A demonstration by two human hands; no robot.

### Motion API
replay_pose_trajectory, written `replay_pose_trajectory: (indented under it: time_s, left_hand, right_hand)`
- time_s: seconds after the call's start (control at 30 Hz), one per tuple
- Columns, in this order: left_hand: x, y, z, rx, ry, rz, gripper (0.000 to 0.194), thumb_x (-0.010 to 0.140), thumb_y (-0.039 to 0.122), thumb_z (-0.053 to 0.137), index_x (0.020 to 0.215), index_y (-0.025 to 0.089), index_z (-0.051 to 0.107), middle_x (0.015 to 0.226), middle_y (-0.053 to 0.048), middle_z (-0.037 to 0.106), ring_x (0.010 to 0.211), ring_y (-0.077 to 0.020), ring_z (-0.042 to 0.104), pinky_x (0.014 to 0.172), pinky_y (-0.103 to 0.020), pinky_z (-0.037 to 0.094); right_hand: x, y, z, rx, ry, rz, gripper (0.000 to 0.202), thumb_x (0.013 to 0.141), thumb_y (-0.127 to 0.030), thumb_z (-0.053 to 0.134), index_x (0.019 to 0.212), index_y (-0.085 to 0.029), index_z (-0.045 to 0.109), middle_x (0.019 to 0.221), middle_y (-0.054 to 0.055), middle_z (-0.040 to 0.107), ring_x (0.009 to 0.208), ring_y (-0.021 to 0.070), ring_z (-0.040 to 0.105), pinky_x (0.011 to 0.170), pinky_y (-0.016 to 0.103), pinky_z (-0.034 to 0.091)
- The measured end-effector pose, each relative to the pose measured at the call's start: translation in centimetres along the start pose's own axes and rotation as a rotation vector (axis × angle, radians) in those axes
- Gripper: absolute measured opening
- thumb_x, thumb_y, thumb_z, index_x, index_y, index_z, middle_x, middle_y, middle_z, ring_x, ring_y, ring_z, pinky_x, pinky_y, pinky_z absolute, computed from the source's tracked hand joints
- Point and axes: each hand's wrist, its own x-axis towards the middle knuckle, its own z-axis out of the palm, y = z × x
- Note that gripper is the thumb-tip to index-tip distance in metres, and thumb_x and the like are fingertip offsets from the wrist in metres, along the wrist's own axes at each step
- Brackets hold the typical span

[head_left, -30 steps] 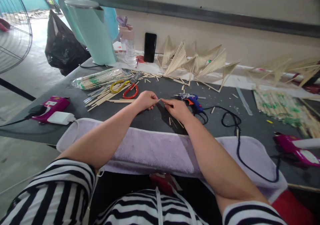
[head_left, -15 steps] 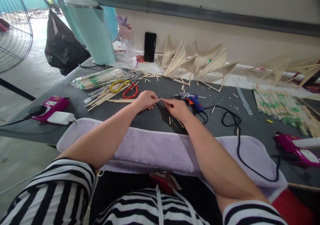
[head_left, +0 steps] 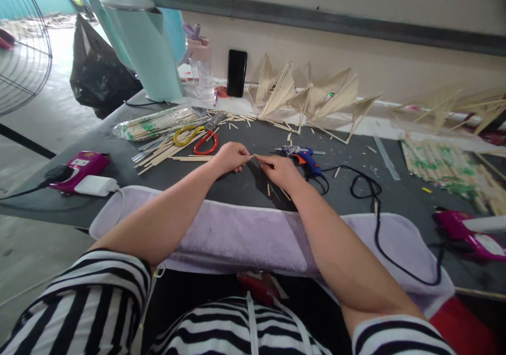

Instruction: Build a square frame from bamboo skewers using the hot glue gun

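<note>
My left hand (head_left: pixel 232 157) is closed in a pinch, its fingertips at a tiny pale wooden piece (head_left: pixel 252 156) over the dark table. From the other side my right hand (head_left: pixel 279 170) reaches the same piece, its fingers pressed together and partly hidden. A blue glue gun (head_left: pixel 310 163) lies just right of my right hand. Left of my left hand are scissors with yellow and red handles (head_left: pixel 205 143) and loose wooden sticks (head_left: pixel 162 152). Short stick offcuts (head_left: pixel 269 190) lie below my right hand.
Fan-shaped stick structures (head_left: pixel 308 99), a phone (head_left: pixel 236 74), a bottle (head_left: pixel 201 68) and a pitcher (head_left: pixel 144 49) stand at the back. A black cord (head_left: pixel 377 228) crosses the purple towel (head_left: pixel 245 234). Magenta power strips (head_left: pixel 81 170) flank the table, with bagged sticks (head_left: pixel 438 168) on the right.
</note>
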Motion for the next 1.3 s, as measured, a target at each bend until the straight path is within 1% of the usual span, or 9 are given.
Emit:
replay_pose_trajectory:
  time_s: [0.27, 0.47, 0.6, 0.8, 1.03, 1.17, 1.3]
  left_hand:
    - [0.04, -0.06, 0.10, 0.003, 0.000, 0.006, 0.007, 0.083, 0.013, 0.059, 0.079, 0.012, 0.064, 0.052, 0.003, 0.055, 0.045, -0.0093, 0.056, 0.043, -0.018, 0.045]
    - [0.20, -0.15, 0.07, 0.002, -0.001, 0.004, 0.005, 0.082, 0.014, 0.060, 0.079, 0.013, 0.064, 0.051, 0.004, 0.055, 0.044, -0.0090, 0.056, 0.043, -0.018, 0.044]
    - [0.14, -0.13, 0.06, -0.008, -0.001, 0.007, 0.005, 0.082, 0.013, 0.060, 0.078, 0.013, 0.063, 0.051, 0.004, 0.055, 0.044, -0.0082, 0.055, 0.043, -0.017, 0.044]
    - [0.17, -0.22, 0.11, -0.011, 0.003, 0.005, 0.004, 0.082, 0.014, 0.061, 0.079, 0.013, 0.064, 0.052, 0.004, 0.055, 0.044, -0.0080, 0.055, 0.043, -0.017, 0.044]
    - [0.53, -0.68, 0.14, 0.003, -0.003, 0.018, 0.006, 0.083, 0.014, 0.060, 0.080, 0.012, 0.064, 0.052, 0.004, 0.055, 0.043, -0.0086, 0.055, 0.043, -0.018, 0.045]
    - [0.32, -0.43, 0.11, -0.004, -0.003, 0.008, 0.007, 0.083, 0.014, 0.059, 0.081, 0.012, 0.065, 0.052, 0.004, 0.055, 0.043, -0.0076, 0.054, 0.043, -0.017, 0.043]
    - [-0.02, -0.11, 0.05, 0.011, -0.009, 0.006, 0.009, 0.085, 0.015, 0.058, 0.080, 0.011, 0.065, 0.049, 0.004, 0.053, 0.042, -0.0072, 0.053, 0.043, -0.015, 0.042]
  right_hand:
    - [0.01, -0.23, -0.09, -0.008, -0.005, -0.002, 0.039, 0.092, -0.016, 0.054, 0.128, -0.021, 0.068, 0.124, 0.008, 0.070, 0.116, 0.0219, 0.066, 0.099, 0.034, 0.050]
    - [0.04, -0.16, -0.05, 0.003, -0.003, -0.003, 0.040, 0.091, -0.015, 0.054, 0.128, -0.023, 0.068, 0.125, 0.007, 0.069, 0.117, 0.0213, 0.066, 0.101, 0.034, 0.049]
    - [0.01, -0.18, -0.11, 0.004, 0.000, -0.006, 0.040, 0.092, -0.015, 0.054, 0.128, -0.021, 0.068, 0.125, 0.007, 0.069, 0.117, 0.0214, 0.066, 0.100, 0.034, 0.050]
    - [0.04, -0.13, -0.07, -0.008, -0.006, 0.011, 0.040, 0.092, -0.017, 0.054, 0.128, -0.027, 0.068, 0.125, 0.004, 0.070, 0.117, 0.0201, 0.066, 0.100, 0.035, 0.050]
    - [-0.02, -0.25, -0.10, -0.016, -0.008, 0.017, 0.040, 0.092, -0.016, 0.054, 0.128, -0.027, 0.068, 0.126, 0.004, 0.069, 0.117, 0.0205, 0.066, 0.100, 0.035, 0.050]
    - [-0.05, -0.20, -0.02, -0.026, 0.008, 0.019, 0.040, 0.092, -0.017, 0.054, 0.128, -0.025, 0.069, 0.125, 0.005, 0.070, 0.116, 0.0223, 0.066, 0.099, 0.036, 0.051]
    - [-0.05, 0.01, 0.14, -0.017, 0.017, 0.001, 0.039, 0.092, -0.018, 0.054, 0.126, -0.026, 0.069, 0.124, 0.004, 0.070, 0.115, 0.0213, 0.067, 0.098, 0.035, 0.052]
